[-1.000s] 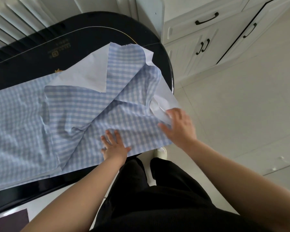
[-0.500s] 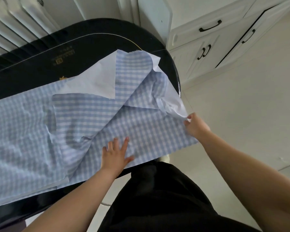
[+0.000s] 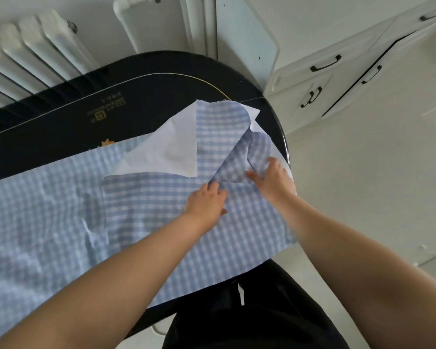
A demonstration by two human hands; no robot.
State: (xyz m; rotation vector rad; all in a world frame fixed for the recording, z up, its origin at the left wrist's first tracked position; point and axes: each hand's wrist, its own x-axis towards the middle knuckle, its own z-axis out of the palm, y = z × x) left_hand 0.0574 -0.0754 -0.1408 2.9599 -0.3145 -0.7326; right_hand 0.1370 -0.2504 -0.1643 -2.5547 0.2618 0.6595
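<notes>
left hand [image 3: 207, 205] palm down, fingers bent | right hand [image 3: 275, 180] palm down, fingers spread | arms stretched forward

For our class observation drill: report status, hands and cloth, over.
Left hand pressing checked cloth at fold. Right hand flat on folded corner. Cloth on black table, nothing blocking.

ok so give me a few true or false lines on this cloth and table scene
1. The blue-and-white checked cloth lies on the dark oval table. True.
2. Both the left hand and the right hand touch the cloth. True.
3. The cloth shows only its checked side. False: a turned-over flap shows plain white.
4. The white cabinet has gold pulls. False: its handles are black.
</notes>
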